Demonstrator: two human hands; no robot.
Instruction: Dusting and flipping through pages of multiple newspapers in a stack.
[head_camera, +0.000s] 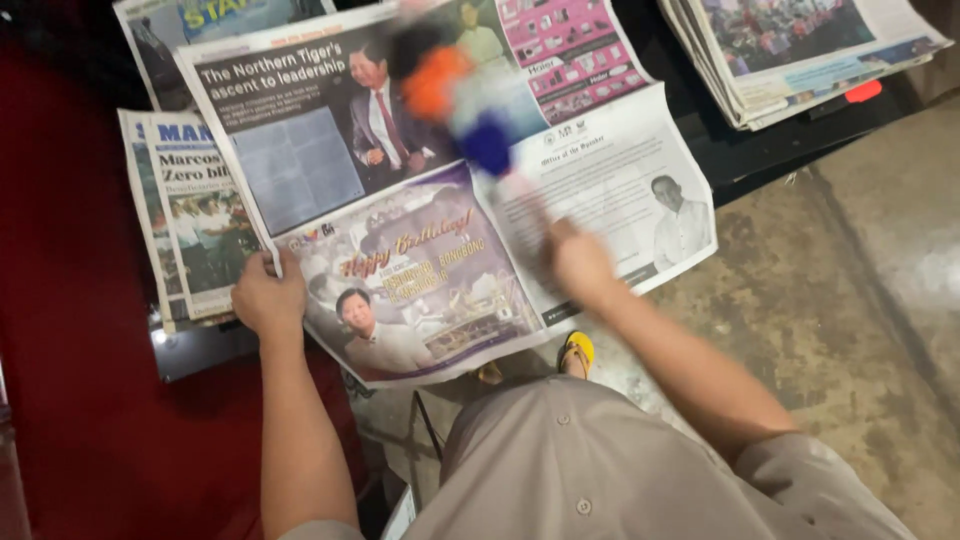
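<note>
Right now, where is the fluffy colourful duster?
In the head view, the duster is top centre, blurred, over the open newspaper, held up by the right hand.

L hand (268, 297) grips the lower left edge of an open newspaper (400, 200). R hand (578, 262) holds a blurred duster (462, 95) w/ orange, white & blue tufts over the page. More papers (185, 215) lie underneath on the dark worktop (740, 150); another stack (800, 50) sits top right. Concrete floor (860, 300) below.

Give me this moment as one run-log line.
left hand: grips edge of open newspaper | right hand: holds blurred multicoloured duster over page | newspaper stack: untouched
</note>
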